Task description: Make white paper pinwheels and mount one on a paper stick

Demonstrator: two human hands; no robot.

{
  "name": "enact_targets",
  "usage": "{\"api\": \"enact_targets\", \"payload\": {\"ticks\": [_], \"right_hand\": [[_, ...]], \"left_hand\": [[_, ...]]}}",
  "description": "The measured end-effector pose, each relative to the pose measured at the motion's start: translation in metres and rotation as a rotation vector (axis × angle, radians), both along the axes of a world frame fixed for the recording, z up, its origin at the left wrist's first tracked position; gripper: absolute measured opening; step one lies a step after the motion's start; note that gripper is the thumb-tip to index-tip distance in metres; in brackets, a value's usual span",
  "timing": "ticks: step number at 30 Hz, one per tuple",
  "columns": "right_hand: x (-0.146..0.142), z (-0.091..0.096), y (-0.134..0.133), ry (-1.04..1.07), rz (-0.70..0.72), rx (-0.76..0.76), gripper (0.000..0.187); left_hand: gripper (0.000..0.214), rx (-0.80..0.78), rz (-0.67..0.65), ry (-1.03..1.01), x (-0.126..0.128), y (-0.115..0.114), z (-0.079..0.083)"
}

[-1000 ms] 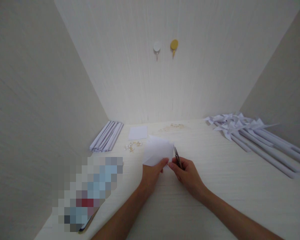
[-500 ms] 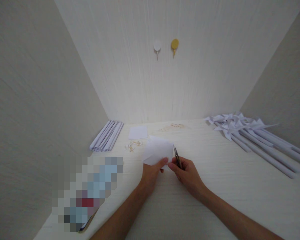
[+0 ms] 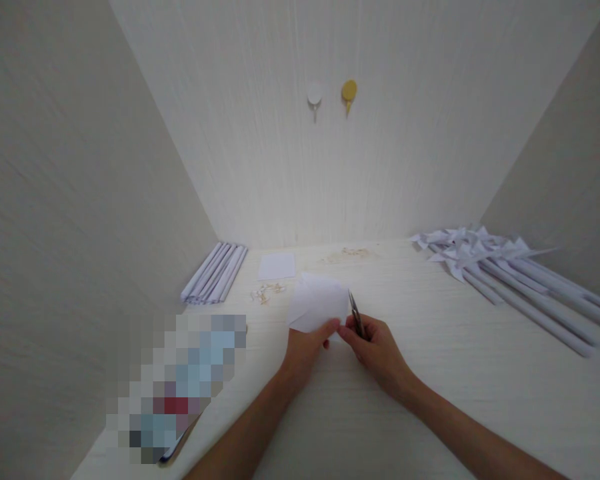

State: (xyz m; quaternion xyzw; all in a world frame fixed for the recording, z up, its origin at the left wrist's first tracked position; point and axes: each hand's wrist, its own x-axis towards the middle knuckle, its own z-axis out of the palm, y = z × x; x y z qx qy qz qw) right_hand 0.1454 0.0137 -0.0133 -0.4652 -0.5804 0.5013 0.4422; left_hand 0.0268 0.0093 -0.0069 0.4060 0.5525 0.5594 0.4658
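My left hand [image 3: 311, 343] grips a square sheet of white paper [image 3: 317, 303] by its lower right part, thumb on top and fingers mostly hidden underneath. A crease runs across the sheet. In my right hand [image 3: 375, 343] is a pair of scissors [image 3: 356, 317], dark, with the narrow blades pointing up and away from me. The thumb and fingertips of that hand also meet the paper's lower right corner, close to my left thumb. The scissors' blades stand just right of the sheet; their handles are hidden in my palm.
Rolled paper tubes [image 3: 215, 273] lie at the left, beside another white paper square [image 3: 277, 266]. Small white and tan bits [image 3: 269, 292] are scattered nearby, with tan bits [image 3: 355, 253] farther back. Paper pinwheels [image 3: 480, 250] on sticks lie right. A blurred-out object [image 3: 190, 387] is front left.
Both hands stay nearly in place. My left thumb and right fingertips have shifted slightly at the paper's corner, and the view has moved a little.
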Motion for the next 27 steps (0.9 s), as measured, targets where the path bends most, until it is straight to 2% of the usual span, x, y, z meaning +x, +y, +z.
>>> {"api": "enact_targets", "payload": {"ticks": [5, 10, 12, 15, 20, 27], "right_hand": [[0.001, 0.004, -0.003, 0.05, 0.029, -0.04, 0.026], [-0.004, 0.009, -0.012, 0.251, 0.22, -0.159, 0.031], [-0.006, 0.009, -0.016, 0.225, 0.265, -0.18, 0.032], [-0.007, 0.008, -0.017, 0.125, 0.288, -0.193, 0.031], [-0.007, 0.007, -0.015, 0.041, 0.298, -0.216, 0.026], [-0.008, 0.011, -0.014, -0.005, 0.284, -0.225, 0.026]], "left_hand": [[0.021, 0.023, 0.003, 0.049, -0.001, 0.0, -0.001], [0.019, 0.075, 0.175, -0.173, -0.006, 0.006, 0.001], [0.021, 0.09, 0.225, -0.255, -0.007, 0.008, 0.004], [0.023, 0.107, 0.219, -0.322, -0.007, 0.008, 0.007], [0.018, 0.132, 0.18, -0.362, -0.006, 0.006, 0.008], [0.019, 0.143, 0.227, -0.404, -0.006, 0.008, 0.011]]}}
